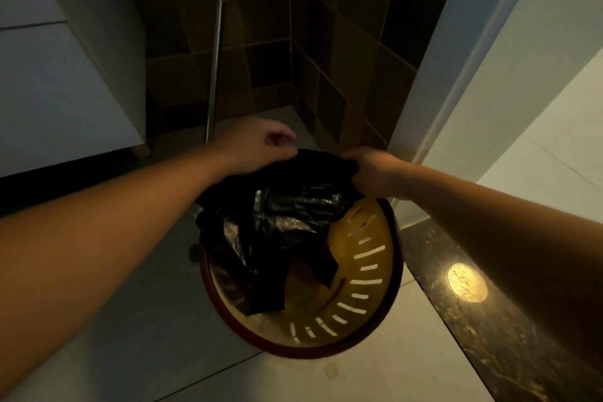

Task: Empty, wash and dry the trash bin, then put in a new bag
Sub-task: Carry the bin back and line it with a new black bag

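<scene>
Head view: a round yellow slotted plastic trash bin with a dark red rim stands on the pale tiled floor. The right hand grips the crumpled black plastic bag at the bin's far edge; the left hand, fingers loosely curled, rests on the bag's top.

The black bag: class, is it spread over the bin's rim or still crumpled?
Crumpled: the bag bunches inside the bin, leaving the near slotted wall bare.
</scene>
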